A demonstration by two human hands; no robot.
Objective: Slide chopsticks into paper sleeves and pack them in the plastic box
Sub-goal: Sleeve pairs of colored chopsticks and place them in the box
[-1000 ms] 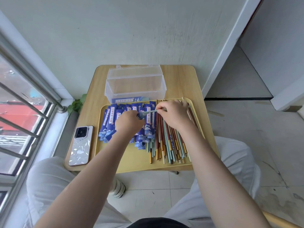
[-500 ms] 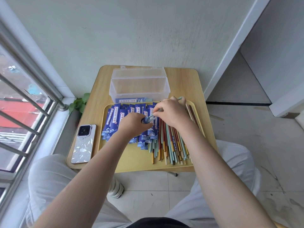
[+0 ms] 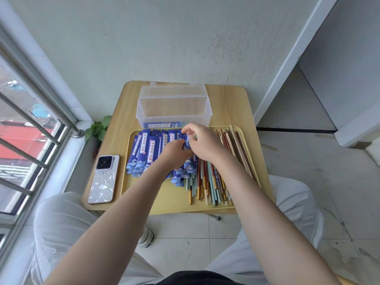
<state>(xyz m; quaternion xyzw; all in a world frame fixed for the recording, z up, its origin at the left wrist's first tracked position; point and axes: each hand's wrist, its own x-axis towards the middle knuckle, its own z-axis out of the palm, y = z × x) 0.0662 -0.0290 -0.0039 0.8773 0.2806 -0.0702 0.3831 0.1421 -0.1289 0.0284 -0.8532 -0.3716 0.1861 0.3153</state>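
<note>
Small wooden table (image 3: 226, 103), rounded corners, light grain, pushed against a pale textured wall (image 3: 164, 38). On it a yellow tray (image 3: 156, 200), flat with a low rim. Left half of the tray: heap of blue paper sleeves (image 3: 144, 153), long narrow, wave print at the near ends, white label strip with red characters. Right half: loose chopsticks (image 3: 209, 182), thin sticks in red, teal, cream and brown, some with gold tips, lying roughly parallel, near ends toward the person.

Clear plastic box (image 3: 173, 108) stands just behind the tray, rectangular, lid hinged up at the back; one sleeved pair (image 3: 162, 125) lies flat on its bottom, seen through the front wall.

Left hand (image 3: 174, 151) and right hand (image 3: 202, 144) meet over the middle of the tray above the sleeves. Left grip curled around a blue sleeve (image 3: 187, 144), only a bit of it visible between the hands. Right grip pinched at the sleeve's end, thumb and fingers together; whether it also holds a chopstick I cannot tell, too hidden.

Phone (image 3: 103, 178) in a glossy white patterned case lies face down on the table left of the tray. Window (image 3: 24, 140) with metal bars at left, small green plant (image 3: 98, 128) by the sill, grey tile floor (image 3: 308, 161). Light trousers on both knees below.
</note>
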